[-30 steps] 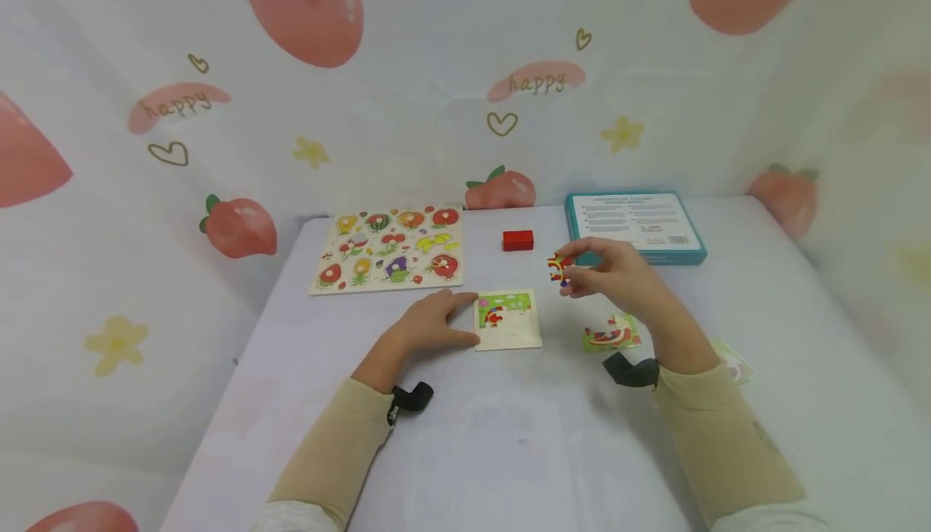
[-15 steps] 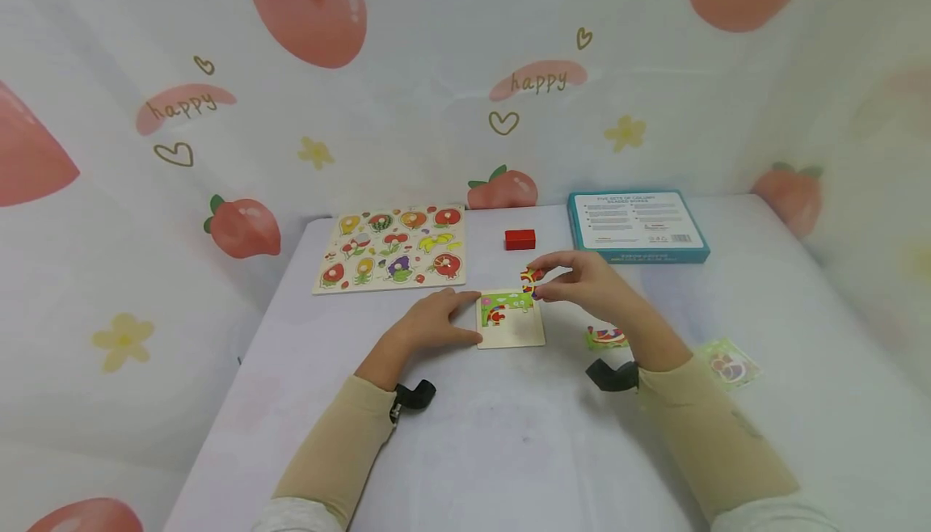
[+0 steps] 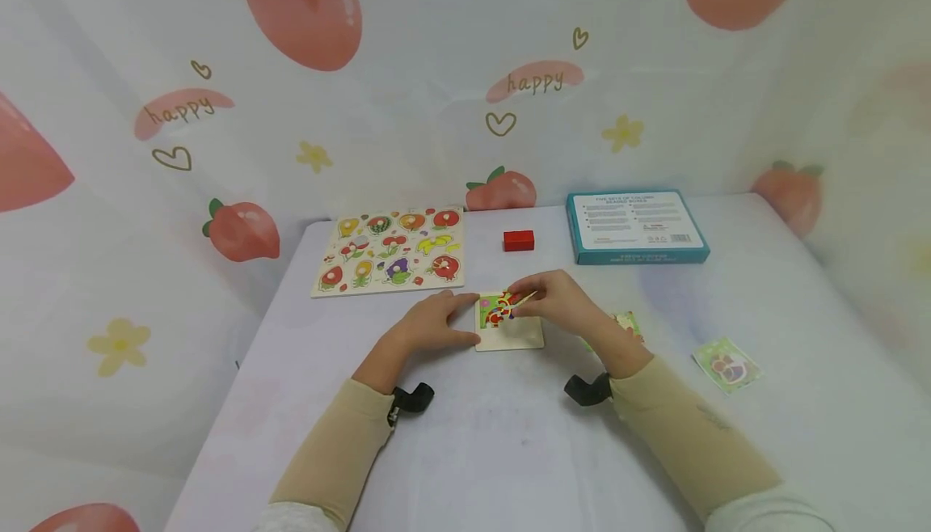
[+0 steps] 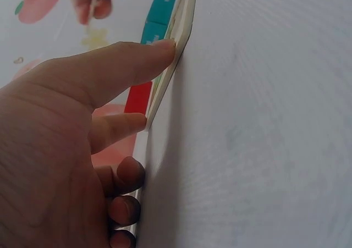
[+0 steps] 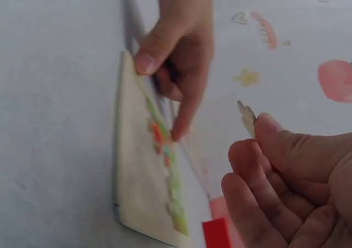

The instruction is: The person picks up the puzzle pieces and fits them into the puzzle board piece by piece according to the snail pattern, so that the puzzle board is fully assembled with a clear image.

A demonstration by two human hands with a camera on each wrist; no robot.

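Note:
My right hand (image 3: pixel 563 306) pinches a red, yellow and blue jigsaw piece (image 3: pixel 507 302) between thumb and fingers, over the upper part of a small wooden puzzle board (image 3: pixel 509 342). In the right wrist view the thin piece (image 5: pixel 246 119) appears edge-on, apart from the board (image 5: pixel 137 171). Several pieces with green and red print lie along the board's upper and left part; its lower part is bare wood. My left hand (image 3: pixel 429 326) rests at the board's left side, thumb and index finger spread and touching its two left corners. In the left wrist view the left thumb (image 4: pixel 157 53) presses the board's edge.
Loose pieces (image 3: pixel 627 323) lie partly hidden behind the right forearm. A square printed card (image 3: pixel 727 364) is farther right. Behind the board are a red block (image 3: pixel 519 241), a fruit puzzle board (image 3: pixel 389 292) and a blue-edged box (image 3: pixel 640 257).
My right hand has carried the jigsaw piece leftward and down, from beyond the board's right side to over its upper part. The left hand and the board stay in place.

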